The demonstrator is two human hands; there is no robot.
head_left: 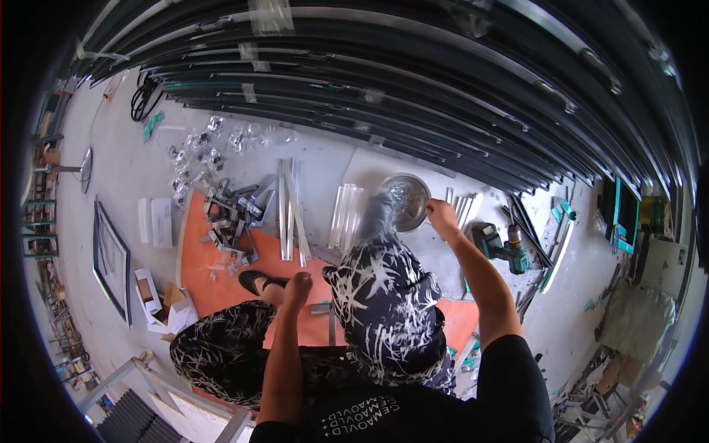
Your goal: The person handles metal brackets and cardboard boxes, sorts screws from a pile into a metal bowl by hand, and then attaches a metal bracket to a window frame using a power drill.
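Note:
My right hand [442, 218] is at the right rim of a round metal bowl [424, 215] on the floor, its fingers drawn together. Whether a small part is between them cannot be made out. Inside the bowl is a shiny, clear-looking mass, too small to name. Above my lap, near my dark shoe [255, 281], my left hand [298, 288] is closed, and its grip is hidden. Silver metal strips [346, 215] lie left of the bowl, and longer ones [286, 210] farther left. To the bowl's right are more short strips [464, 209] and a green and black cordless drill [506, 249].
Long black metal profiles [384, 88] are stacked across the far side. A pile of grey metal brackets [236, 214] covers part of an orange sheet [196, 258]. Clear plastic bags [196, 159] lie behind it. An open white carton [166, 303] and a black frame [111, 262] are at left.

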